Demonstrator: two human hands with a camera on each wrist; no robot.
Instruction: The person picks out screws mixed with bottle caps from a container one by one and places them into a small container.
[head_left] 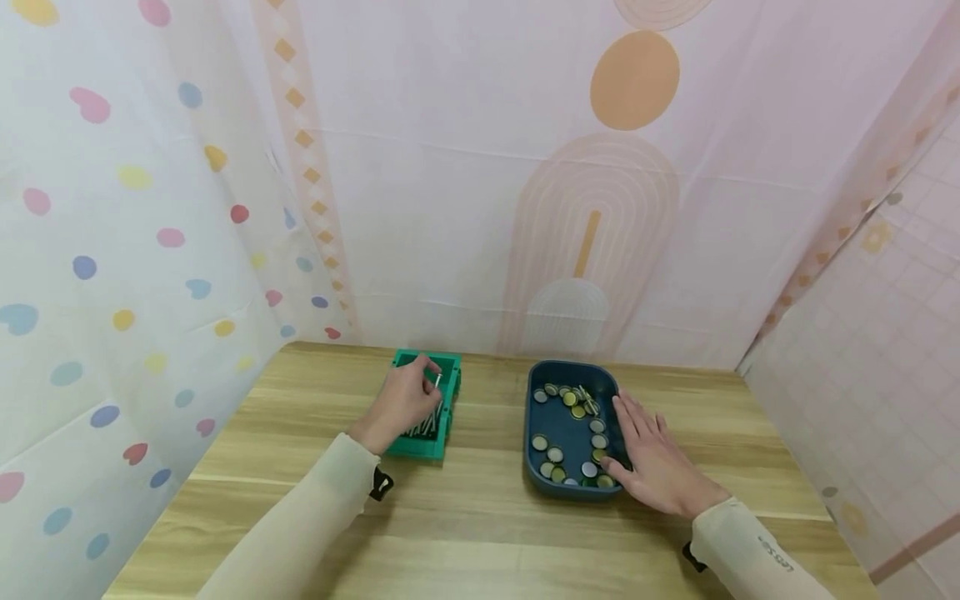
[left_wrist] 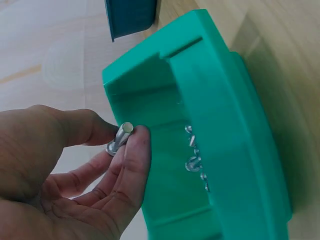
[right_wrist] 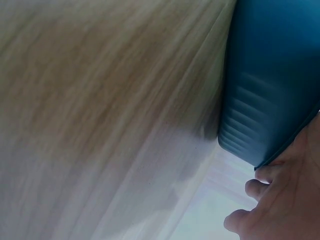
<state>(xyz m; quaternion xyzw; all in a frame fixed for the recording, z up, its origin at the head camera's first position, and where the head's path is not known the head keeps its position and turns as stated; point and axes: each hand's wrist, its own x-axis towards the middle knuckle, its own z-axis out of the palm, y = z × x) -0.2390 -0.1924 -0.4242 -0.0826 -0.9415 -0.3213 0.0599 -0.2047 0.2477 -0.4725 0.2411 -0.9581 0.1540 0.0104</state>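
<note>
Between thumb and fingertips my left hand (head_left: 405, 402) pinches a short metal bolt (left_wrist: 120, 138), held above a green bin (left_wrist: 250, 150). Inside the bin lie several more bolts (head_left: 426, 427), some showing their heads in the left wrist view; the hand covers part of them in the head view. To the right, my right hand (head_left: 660, 467) rests along the right rim of a dark blue tray (head_left: 527, 433), fingers extended and thumb over the edge. Several silver and gold bottle caps (head_left: 555, 455) lie scattered in that tray. The right wrist view shows the tray's outer wall (right_wrist: 270, 90) and the hand at its rim.
Both containers stand on a wood-grain table (head_left: 480, 542), with a strip of tabletop between them. A patterned curtain (head_left: 435, 208) hangs behind the table's far edge, and more patterned cloth hangs at the left and right.
</note>
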